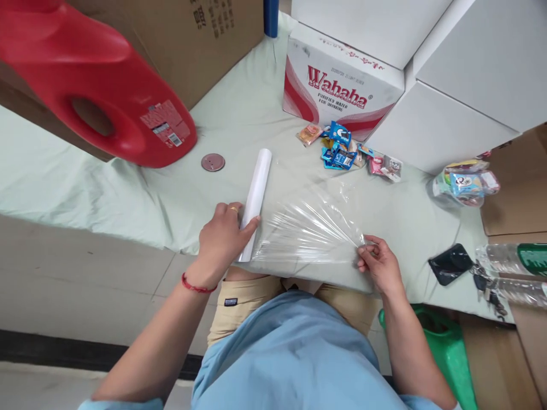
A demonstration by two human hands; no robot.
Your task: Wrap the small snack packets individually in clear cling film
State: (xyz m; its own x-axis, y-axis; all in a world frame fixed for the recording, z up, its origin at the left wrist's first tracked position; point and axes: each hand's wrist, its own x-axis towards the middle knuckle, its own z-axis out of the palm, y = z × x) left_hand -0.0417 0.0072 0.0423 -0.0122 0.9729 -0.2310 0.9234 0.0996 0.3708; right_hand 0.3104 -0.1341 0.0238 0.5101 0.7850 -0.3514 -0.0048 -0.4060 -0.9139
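A white roll of plastic wrap [258,185] lies on the cloth-covered table, its near end close to the front edge. My left hand [225,230] is wrapped over the lower part of the roll, the thumb across its top. From the roll a clear sheet of plastic wrap [305,230] stretches to the right, creased into lines that run together at my right hand [376,259]. That hand pinches the sheet's near right corner between thumb and fingers. Beyond the sheet sits a pile of small wrapped snacks [339,148].
Left of the roll are a round reddish disc [212,162] and a large red jug [128,97]. A Wahaha carton [337,85] stands behind the snacks. To the right are a snack tub [464,182], a black phone [450,264], keys [487,287] and plastic bottles [508,259].
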